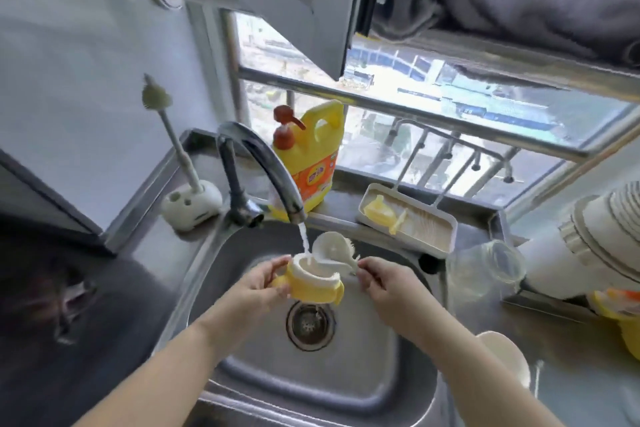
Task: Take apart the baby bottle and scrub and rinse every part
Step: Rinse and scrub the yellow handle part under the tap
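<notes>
Over the steel sink (374,371) we keep everything that drips, so the water from the faucet (263,163) runs straight to the drain (310,322). On the counter (568,357) to our right the clear glass bottle body (485,270) lies on its side, well apart from the stream, and we judge it is waiting its turn or draining. Behind the sink, the white tray (408,218) holds a yellow part and a small brush, placed within reach but out of the splash.

Our left hand (258,282) curls its fingers and thumb round the yellow-handled collar (308,282), tilting its open mouth up under the stream so it fills and flushes. Our right hand (377,282) pinches the stem of a white sponge brush (332,248), its head resting at the collar's rim, ready to scrub inside.

We cannot see inside the collar, nor tell whether the nipple sits in it. A pale rounded piece (502,357) near our right forearm is too blurred to name, and the grip on the brush stem is partly hidden.
</notes>
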Demonstrator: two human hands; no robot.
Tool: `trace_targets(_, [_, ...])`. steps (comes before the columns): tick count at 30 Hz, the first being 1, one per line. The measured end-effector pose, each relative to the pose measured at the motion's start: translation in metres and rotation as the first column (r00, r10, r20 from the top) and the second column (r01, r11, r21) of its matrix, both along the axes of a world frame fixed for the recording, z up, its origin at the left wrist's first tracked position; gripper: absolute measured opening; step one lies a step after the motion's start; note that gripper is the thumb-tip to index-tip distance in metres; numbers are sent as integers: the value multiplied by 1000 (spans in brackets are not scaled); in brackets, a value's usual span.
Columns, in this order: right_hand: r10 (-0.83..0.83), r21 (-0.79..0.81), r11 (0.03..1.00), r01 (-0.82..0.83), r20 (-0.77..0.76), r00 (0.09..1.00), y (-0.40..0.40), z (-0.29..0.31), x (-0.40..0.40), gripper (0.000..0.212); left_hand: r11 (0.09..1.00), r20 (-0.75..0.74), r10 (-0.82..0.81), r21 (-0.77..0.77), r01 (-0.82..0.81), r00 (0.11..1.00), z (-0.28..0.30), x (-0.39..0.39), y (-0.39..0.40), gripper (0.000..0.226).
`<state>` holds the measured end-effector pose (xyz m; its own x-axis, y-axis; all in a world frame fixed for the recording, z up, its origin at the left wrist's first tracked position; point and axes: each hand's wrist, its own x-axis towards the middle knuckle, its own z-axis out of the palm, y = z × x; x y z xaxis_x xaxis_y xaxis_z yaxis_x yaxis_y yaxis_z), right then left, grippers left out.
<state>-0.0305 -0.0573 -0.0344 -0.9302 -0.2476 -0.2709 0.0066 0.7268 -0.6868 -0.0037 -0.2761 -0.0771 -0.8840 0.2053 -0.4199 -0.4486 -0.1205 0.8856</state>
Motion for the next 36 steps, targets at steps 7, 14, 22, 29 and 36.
trace_targets(7, [92,177,979,-96,33,995,-41,-10,-14,25,937,-125,-7,-348,-37,992,3,-1,-16,21])
trace_targets(14, [155,234,958,-167,70,985,-41,-16,-17,30,745,-256,-195,-667,-27,947,-1,-7,-21,23])
trace_targets(22, [155,190,969,-156,23,988,-36,-17,-22,29,747,-251,-199,-664,-19,948,2,-15,-22,6])
trace_targets(29, [89,141,986,-90,8,996,-39,-21,-27,28,771,-211,-184,-637,8,960,5,-19,-19,11])
trace_targets(36, [22,92,995,-30,86,996,-47,-23,-33,28,791,-276,-191,-612,-19,942,-2,-16,-21,26])
